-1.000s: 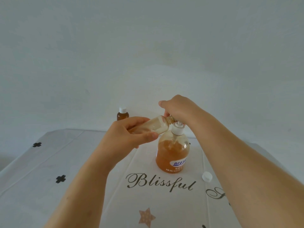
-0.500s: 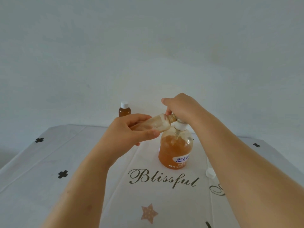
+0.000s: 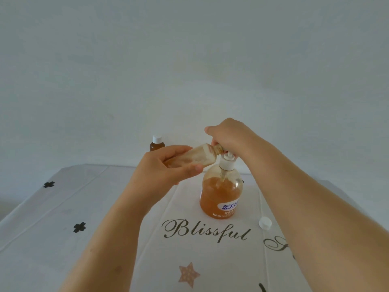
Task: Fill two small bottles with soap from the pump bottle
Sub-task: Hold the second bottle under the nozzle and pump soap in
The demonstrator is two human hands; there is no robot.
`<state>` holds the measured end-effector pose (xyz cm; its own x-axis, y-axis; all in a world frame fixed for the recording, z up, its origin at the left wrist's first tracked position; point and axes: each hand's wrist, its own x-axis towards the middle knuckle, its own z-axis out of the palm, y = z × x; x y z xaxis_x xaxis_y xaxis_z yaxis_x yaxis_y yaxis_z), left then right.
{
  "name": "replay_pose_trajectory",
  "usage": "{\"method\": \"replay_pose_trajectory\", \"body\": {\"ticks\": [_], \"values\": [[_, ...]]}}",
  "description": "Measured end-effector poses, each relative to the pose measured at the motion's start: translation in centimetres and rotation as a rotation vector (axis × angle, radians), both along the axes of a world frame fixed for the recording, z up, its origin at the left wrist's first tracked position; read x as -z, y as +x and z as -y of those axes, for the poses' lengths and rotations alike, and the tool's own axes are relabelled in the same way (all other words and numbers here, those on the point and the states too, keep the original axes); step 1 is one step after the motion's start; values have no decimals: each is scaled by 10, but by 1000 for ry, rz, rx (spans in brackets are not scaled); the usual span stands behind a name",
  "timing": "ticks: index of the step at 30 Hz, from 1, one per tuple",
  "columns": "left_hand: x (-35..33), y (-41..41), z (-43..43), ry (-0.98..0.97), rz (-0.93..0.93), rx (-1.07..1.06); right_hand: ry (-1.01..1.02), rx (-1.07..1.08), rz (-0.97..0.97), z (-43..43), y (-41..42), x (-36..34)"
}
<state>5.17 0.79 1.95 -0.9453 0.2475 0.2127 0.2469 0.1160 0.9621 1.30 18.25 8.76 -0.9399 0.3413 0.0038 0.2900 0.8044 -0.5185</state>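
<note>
The open bottle point(image 3: 195, 158) lies tilted, nearly sideways, gripped in the left hand point(image 3: 168, 167), its mouth tucked under the right hand point(image 3: 231, 138), whose fingers curl over the head of the pump bottle point(image 3: 221, 192) (amber soap inside). A capped bottle point(image 3: 156, 144) stands beyond the left hand. A cap point(image 3: 265, 222) lies on the table point(image 3: 105, 207) beside the right forearm.

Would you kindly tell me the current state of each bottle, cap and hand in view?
large clear pump bottle of orange soap: upright, partly full
small clear plastic bottle: uncapped, tilted nearly flat, mouth at the pump bottle's top
small brown bottle with white cap: capped, upright, at the back
loose white round cap: lying on the tablecloth
left hand: grips the small clear plastic bottle
right hand: curled over the pump bottle's top
</note>
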Motion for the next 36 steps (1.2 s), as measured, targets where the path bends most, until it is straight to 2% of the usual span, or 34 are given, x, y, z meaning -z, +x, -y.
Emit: {"method": "replay_pose_trajectory", "body": {"ticks": [22,32,36], "values": [[3,-4,5,-83,29,45,-43,-27,-68,-7,-3,19],[-1,3,-1,17,-5,-21,25,-38,-116,-5,1,1],[-1,3,-1,-1,18,-19,-8,-26,-51,-1,4,2]]}}
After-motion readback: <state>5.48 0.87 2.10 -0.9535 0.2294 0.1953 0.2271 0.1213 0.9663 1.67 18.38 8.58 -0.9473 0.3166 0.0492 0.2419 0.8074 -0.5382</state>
